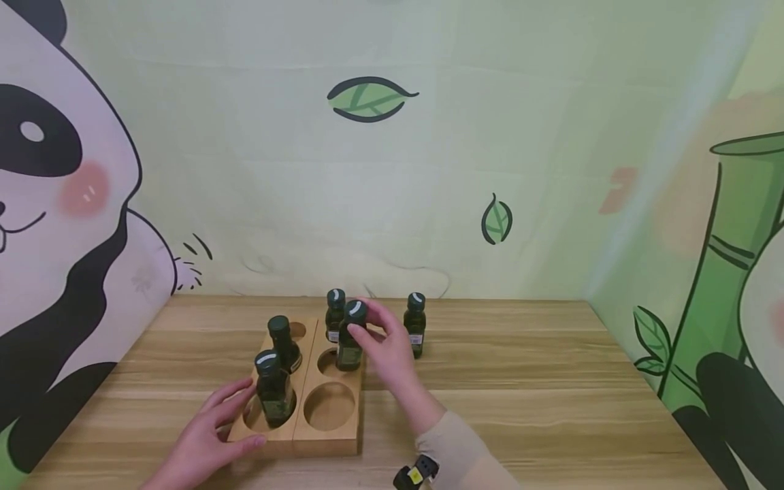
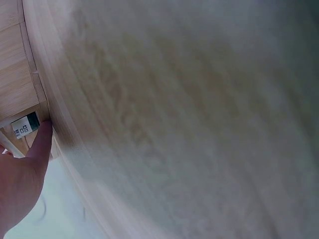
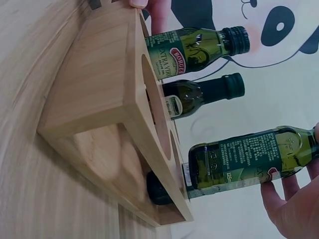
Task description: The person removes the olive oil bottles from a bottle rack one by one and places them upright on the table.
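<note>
My right hand [image 1: 388,347] pinches a small green glass olive oil bottle [image 1: 350,344] by its cap and neck. In the head view that bottle is over the right column of the wooden bottle rack [image 1: 327,446]; in the right wrist view its base [image 3: 199,167] is at the rack's top, slightly tilted. My left hand [image 1: 211,429] holds the rack's near left corner, thumb at the front and fingers along the left side. An olive oil bottle [image 1: 273,391] stands in the front left hole, and a slimmer dark bottle [image 1: 284,344] is behind it.
Another bottle [image 1: 335,313] stands at the rack's far right, partly hidden by the held one. A separate bottle [image 1: 415,330] stands on the wooden table [image 1: 520,395] to the right of my right hand. A printed panda backdrop [image 1: 380,204] rises behind the table.
</note>
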Motion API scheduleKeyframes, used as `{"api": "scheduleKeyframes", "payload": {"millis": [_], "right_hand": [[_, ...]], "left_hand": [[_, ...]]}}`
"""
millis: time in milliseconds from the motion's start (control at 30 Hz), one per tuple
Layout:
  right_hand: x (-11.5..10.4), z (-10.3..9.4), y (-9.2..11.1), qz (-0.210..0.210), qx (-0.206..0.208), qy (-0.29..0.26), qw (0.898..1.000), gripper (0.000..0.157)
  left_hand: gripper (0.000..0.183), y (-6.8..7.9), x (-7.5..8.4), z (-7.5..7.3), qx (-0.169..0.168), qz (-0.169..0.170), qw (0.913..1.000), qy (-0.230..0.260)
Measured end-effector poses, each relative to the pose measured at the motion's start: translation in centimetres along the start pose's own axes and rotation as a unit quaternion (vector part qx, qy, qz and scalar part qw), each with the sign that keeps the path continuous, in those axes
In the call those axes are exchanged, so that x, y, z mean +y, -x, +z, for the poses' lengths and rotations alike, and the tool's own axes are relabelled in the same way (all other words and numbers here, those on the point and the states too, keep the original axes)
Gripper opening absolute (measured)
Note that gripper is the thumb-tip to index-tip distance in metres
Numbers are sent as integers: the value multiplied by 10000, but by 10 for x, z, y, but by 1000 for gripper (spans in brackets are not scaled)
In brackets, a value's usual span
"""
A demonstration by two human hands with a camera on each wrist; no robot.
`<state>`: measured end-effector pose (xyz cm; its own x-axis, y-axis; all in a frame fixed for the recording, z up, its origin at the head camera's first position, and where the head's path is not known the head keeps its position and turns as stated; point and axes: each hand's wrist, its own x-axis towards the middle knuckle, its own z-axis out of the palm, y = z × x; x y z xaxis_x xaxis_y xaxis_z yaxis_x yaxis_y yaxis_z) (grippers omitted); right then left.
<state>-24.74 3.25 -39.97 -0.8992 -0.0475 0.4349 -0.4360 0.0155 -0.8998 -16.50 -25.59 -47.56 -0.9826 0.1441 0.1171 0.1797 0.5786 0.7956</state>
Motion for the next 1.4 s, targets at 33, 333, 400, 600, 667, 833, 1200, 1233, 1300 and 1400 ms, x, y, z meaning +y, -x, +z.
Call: {"api": "scheduleKeyframes", "payload": {"millis": [33,333,400,600,667,833,1200,1233,1300,1400], "right_hand": [[0,-2,0,13,9,9,10000,40],[1,-18,3,-110,131,-12,9999,39],[3,-22,4,-110,165,-31,9998,38],[8,-35,8,68,378,94,9992,38],[10,-39,10,139,440,117,9989,39],[15,-51,12,334,594,176,9975,40],[30,-81,16,531,746,392,9950,41],[32,-84,16,556,776,449,9944,41],[33,-89,16,539,828,567,9935,41],[35,-95,15,518,889,747,9919,40]], "left_hand": [[87,0,0,0,8,16,10000,1],[83,1,-3,1,98,328,9994,-89],[83,1,-3,1,100,366,9992,-107],[83,1,-3,1,101,329,9993,-175],[84,1,-3,1,102,313,9993,-196],[85,1,-2,1,52,208,9997,-126],[83,1,-2,0,119,406,9989,-190],[83,1,-2,0,128,431,9988,-207],[83,0,-3,1,152,447,9986,-257],[85,0,-3,1,157,414,9985,-311]]}}
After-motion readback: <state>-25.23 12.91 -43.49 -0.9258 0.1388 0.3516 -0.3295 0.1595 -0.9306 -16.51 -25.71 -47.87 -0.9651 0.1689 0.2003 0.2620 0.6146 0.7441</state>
